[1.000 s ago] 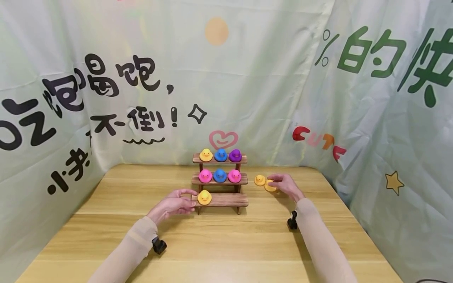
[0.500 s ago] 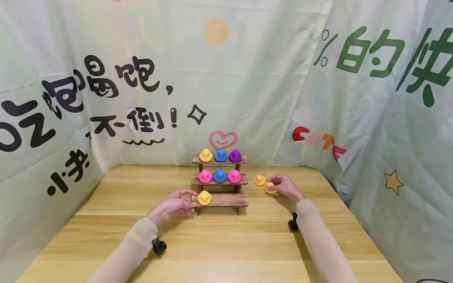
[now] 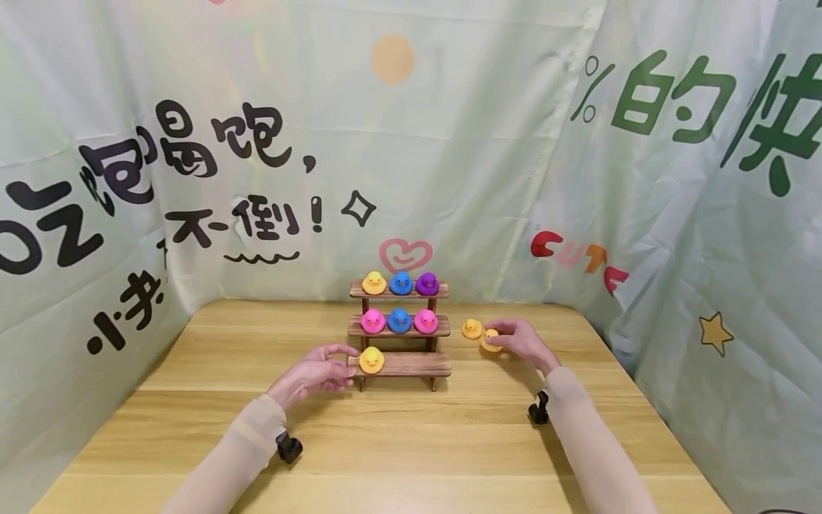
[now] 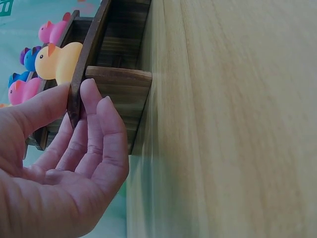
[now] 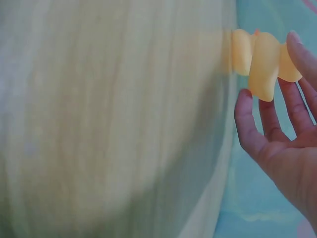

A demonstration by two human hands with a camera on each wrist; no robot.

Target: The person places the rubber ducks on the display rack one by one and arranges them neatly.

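A three-tier wooden shelf stand (image 3: 411, 363) stands on the table. My left hand (image 3: 317, 371) pinches the left end of its lowest board, with the thumb above and fingertips beneath in the left wrist view. A yellow rubber duck (image 3: 371, 360) sits on that board close to the thumb. Right of the stand, my right hand (image 3: 525, 343) holds another yellow rubber duck (image 5: 264, 67) between thumb and fingers, close over the table. One more yellow rubber duck (image 3: 472, 328) rests on the table just left of it.
On the middle tier sit a pink duck (image 3: 373, 321), a blue duck (image 3: 399, 320) and a second pink duck (image 3: 426, 321). The top tier bears yellow, blue and purple ducks (image 3: 427, 284). Printed cloth (image 3: 449, 178) hangs behind and beside the wooden table (image 3: 411, 442).
My right hand has drawn slightly right with its yellow duck, which now stands a little apart from the duck beside it. The left hand keeps its grip on the stand.
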